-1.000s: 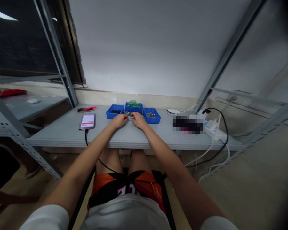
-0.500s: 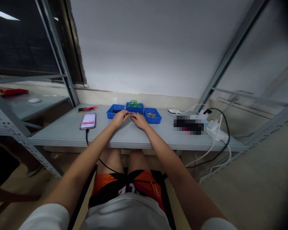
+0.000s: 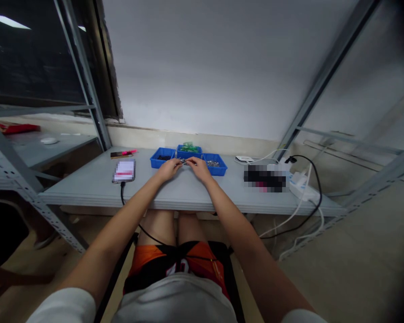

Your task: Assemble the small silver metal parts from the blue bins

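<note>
My left hand (image 3: 170,169) and my right hand (image 3: 199,168) meet over the front of the table, with fingers pinched around a small shiny metal piece (image 3: 184,162) whose kind is too small to make out. Just behind them stand several blue bins. The left blue bin (image 3: 157,164) holds small dark pieces. Green pieces (image 3: 189,148) fill the back bin. In the right blue bin (image 3: 218,171) lie loose silvery metal parts (image 3: 212,163). What lies directly behind my fingers is mostly hidden.
A phone (image 3: 124,171) on a black cable lies left, with a pink marker (image 3: 129,152) behind it. At right are a blurred-out dark object (image 3: 265,178), a power strip (image 3: 305,186) and loose cables. Metal shelf posts (image 3: 333,72) frame both sides.
My hands have lifted slightly and drawn apart a little, so the metal piece between the fingertips shows more clearly. The view has shifted slightly.
</note>
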`<action>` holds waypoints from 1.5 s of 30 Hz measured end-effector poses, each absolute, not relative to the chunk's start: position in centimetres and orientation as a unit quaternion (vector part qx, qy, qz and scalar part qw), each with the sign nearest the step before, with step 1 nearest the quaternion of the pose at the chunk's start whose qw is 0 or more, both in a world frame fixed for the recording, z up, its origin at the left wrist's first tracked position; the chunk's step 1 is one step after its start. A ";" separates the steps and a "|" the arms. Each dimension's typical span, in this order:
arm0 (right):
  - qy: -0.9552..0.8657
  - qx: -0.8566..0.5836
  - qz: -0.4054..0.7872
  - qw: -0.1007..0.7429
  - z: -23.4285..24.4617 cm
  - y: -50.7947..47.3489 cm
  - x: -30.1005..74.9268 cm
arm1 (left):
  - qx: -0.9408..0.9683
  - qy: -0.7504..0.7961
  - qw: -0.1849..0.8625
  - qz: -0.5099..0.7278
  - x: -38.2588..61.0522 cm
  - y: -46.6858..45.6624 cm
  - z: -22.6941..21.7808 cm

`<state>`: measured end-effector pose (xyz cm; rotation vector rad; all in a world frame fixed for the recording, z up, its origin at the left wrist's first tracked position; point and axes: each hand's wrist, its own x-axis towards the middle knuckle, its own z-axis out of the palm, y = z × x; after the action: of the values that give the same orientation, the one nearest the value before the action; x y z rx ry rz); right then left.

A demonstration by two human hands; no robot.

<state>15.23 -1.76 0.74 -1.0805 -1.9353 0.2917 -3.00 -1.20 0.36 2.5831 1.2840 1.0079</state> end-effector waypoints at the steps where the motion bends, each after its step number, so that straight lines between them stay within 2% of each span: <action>1: -0.780 -0.442 0.108 0.430 0.7 -1.7 15.4 | 0.836 0.418 0.035 0.352 -3.0 -1.3 0.5; 7: -0.835 -0.419 0.086 0.346 0.4 -1.7 15.2 | 0.826 0.381 0.054 0.412 -2.8 -1.5 0.9; 18: -0.819 -0.407 0.135 0.380 0.2 -1.7 15.0 | 0.816 0.371 0.098 0.432 -2.6 -1.6 0.8; 21: -0.794 -0.410 0.148 0.424 0.1 -1.7 15.0 | 0.797 0.397 0.111 0.443 -2.6 -1.4 0.5; 24: -0.775 -0.411 0.159 0.452 0.1 -1.6 15.1 | 0.813 0.405 0.118 0.403 -2.8 -1.2 0.2; 27: -0.793 -0.409 0.158 0.423 0.0 -1.5 15.3 | 0.836 0.395 0.115 0.362 -2.8 -1.2 0.2; 32: -0.816 -0.400 0.143 0.393 -0.2 -1.3 15.5 | 0.834 0.401 0.109 0.363 -2.9 -1.4 0.5; 41: -0.758 -0.420 0.130 0.482 0.9 -1.4 15.6 | 0.818 0.397 0.062 0.411 -3.2 -1.1 0.6; 45: -0.750 -0.417 0.131 0.497 0.8 -1.3 15.8 | 0.805 0.385 0.039 0.449 -3.1 -1.5 1.0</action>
<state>15.80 -1.26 0.77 -1.0092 -1.8163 0.3163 -3.07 -1.50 1.02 2.4698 1.1808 1.3770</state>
